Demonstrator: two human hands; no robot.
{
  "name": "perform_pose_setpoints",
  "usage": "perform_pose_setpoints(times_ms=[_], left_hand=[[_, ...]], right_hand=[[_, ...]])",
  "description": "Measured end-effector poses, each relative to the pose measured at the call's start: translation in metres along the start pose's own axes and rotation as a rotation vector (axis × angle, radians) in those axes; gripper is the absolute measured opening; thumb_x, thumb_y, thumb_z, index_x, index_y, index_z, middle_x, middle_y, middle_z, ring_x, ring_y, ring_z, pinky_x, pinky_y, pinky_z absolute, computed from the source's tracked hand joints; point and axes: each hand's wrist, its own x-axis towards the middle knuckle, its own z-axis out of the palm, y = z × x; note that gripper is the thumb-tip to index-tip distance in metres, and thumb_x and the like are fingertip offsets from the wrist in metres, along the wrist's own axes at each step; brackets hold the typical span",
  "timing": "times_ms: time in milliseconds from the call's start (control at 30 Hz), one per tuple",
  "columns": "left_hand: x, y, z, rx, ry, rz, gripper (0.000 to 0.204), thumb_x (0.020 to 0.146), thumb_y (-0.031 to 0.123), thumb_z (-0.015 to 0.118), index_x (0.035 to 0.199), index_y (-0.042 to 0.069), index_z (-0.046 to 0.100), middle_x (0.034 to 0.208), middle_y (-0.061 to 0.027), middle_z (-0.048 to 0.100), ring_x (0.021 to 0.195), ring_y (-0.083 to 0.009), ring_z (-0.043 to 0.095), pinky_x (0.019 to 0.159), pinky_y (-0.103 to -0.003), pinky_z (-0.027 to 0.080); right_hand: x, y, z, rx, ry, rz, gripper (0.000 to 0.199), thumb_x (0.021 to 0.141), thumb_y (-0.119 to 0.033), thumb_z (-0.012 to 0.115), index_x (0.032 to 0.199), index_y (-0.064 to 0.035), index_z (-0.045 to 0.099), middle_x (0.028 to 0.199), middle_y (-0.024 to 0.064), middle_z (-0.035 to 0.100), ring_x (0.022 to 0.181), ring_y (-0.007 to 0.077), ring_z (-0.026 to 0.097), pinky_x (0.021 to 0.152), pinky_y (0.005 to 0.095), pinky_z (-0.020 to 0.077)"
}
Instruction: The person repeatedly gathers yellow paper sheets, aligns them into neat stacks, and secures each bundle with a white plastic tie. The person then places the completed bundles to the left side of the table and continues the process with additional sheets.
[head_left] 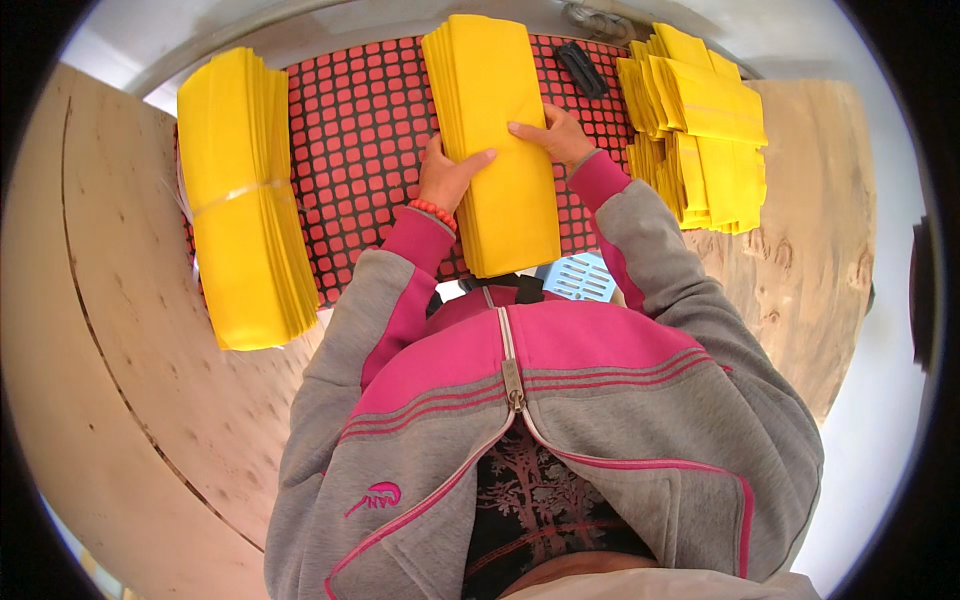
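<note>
A long stack of flat yellow sheets (505, 80), cloth-like or foam-like, lies lengthwise before me on a red and black checked mat (350, 130). My left hand (452, 178) grips its left side, thumb on the top sheet and fingers curled at the edge. From the right, my right hand (556, 136) clasps it the same way, thumb flat on top. Layered edges fan out along the stack's left side. Parts of the fingers of both hands are hidden.
On the left lies a yellow bundle (235, 260) tied with a clear band. Several shorter yellow bundles (710, 110) are piled at the right. A black tool or clip (582, 70) rests between. Wooden boards (790, 290) flank the mat; a blue slotted plastic surface (580, 278) shows below.
</note>
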Motion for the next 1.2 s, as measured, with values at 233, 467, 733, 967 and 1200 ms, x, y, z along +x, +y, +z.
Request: perform_pose_setpoints(times_ms=[233,467,733,967,1200], left_hand=[[-0.011,0.009,0.002,-0.175,0.063,-0.055,0.07,0.077,0.005,0.075,0.132,-0.007,0.033,0.115,-0.0192,0.059,0.1,-0.0256,0.063,0.082,-0.034,0.054],[-0.014,0.006,0.009,-0.181,0.085,-0.012,0.064,0.078,0.007,0.074,0.129,-0.008,0.038,0.115,-0.0178,0.059,0.098,-0.0233,0.064,0.082,-0.032,0.054],[-0.009,0.003,0.007,-0.176,0.047,-0.063,0.064,0.078,0.012,0.077,0.127,-0.008,0.042,0.113,-0.0175,0.06,0.093,-0.0228,0.065,0.079,-0.032,0.055],[-0.015,0.007,0.008,-0.075,0.101,-0.047,0.06,0.079,0.018,0.078,0.123,-0.008,0.047,0.108,-0.0154,0.064,0.093,-0.021,0.065,0.081,-0.03,0.053],[-0.006,0.015,-0.004,0.23,0.102,0.062,0.054,0.08,0.025,0.075,0.115,-0.01,0.053,0.107,-0.0164,0.065,0.094,-0.0227,0.066,0.082,-0.032,0.052]], right_hand=[[-0.005,-0.001,0.013,-0.032,0.081,-0.079,0.051,0.081,-0.027,0.076,0.117,0.0038,0.058,0.106,0.0114,0.067,0.09,0.0168,0.066,0.077,0.0288,0.0535],[0.035,-0.024,0.003,0.07,0.163,-0.195,0.051,0.084,-0.032,0.072,0.117,0.0046,0.059,0.106,0.0125,0.067,0.091,0.0169,0.066,0.078,0.0291,0.0532],[0.063,-0.028,0.018,-0.164,0.224,-0.167,0.059,0.08,-0.041,0.074,0.116,0.0034,0.06,0.101,0.0114,0.068,0.086,0.0179,0.067,0.075,0.0308,0.0531],[0.045,-0.013,-0.003,0.174,0.202,0.005,0.048,0.092,-0.04,0.061,0.117,0.0009,0.059,0.108,0.0078,0.065,0.092,0.0158,0.063,0.08,0.0297,0.0502],[0.0,-0.003,0.027,0.57,0.229,0.016,0.05,0.093,-0.036,0.06,0.122,0.0044,0.057,0.112,0.0112,0.064,0.095,0.0175,0.063,0.08,0.0276,0.0492]])
